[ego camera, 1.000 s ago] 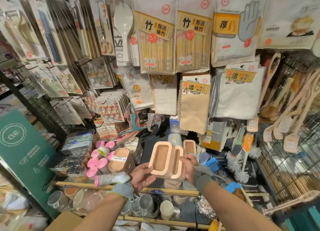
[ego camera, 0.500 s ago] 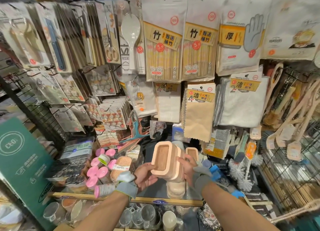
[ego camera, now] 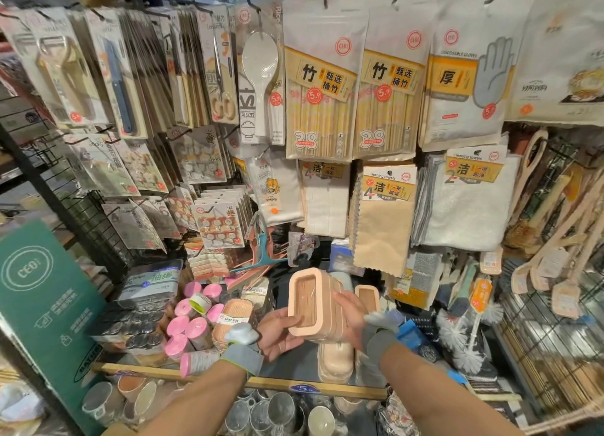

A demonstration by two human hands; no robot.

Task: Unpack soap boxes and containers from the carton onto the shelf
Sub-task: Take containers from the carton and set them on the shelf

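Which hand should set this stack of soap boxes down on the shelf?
Likely right: the right hand spans the whole stack along its side, beside the standing box; the left hand holds only its front face.

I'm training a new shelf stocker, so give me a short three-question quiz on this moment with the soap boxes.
1. True or false: only the left hand holds the stack of soap boxes; the right hand is free.
2. What lies just left of the labelled soap box on the shelf? A) pink rolls B) wooden spoons C) metal cups
3. Fill in: the white brushes stand to the ___ of the hands.

Key: 1 false, both hands hold the stack. 2 A. 3 right.
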